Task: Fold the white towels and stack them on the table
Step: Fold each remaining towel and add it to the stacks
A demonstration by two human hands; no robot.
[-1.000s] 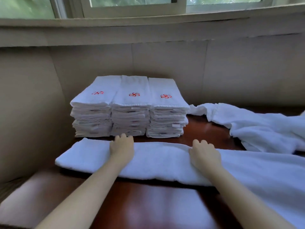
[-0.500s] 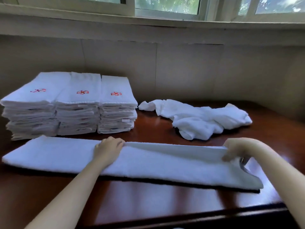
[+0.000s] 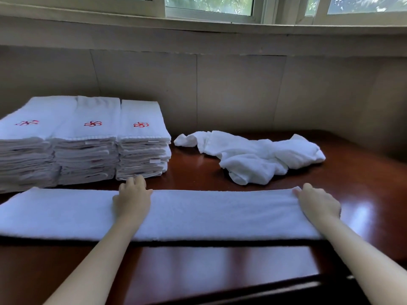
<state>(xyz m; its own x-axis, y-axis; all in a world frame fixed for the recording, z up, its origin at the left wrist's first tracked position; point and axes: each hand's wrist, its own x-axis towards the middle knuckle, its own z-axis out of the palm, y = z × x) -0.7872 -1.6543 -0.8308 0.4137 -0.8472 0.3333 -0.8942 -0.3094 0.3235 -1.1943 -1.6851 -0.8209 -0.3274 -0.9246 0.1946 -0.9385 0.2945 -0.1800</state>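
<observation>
— Where does the long towel lie?
— The long towel point(image 3: 209, 214) stretches flat across the middle of the frame on the dark table point(image 3: 198, 271), folded into a narrow strip.
— And the hands?
— The left hand point(image 3: 132, 199) rests palm-down near the strip's middle, fingers relaxed at its far edge. The right hand point(image 3: 317, 201) sits on the strip's right end, fingers bent at the far corner; whether they pinch or only press cannot be told.
— What else?
— Three stacks of folded towels point(image 3: 88, 142) stand at the left, just behind the strip. A crumpled towel point(image 3: 259, 157) lies at centre right.
</observation>
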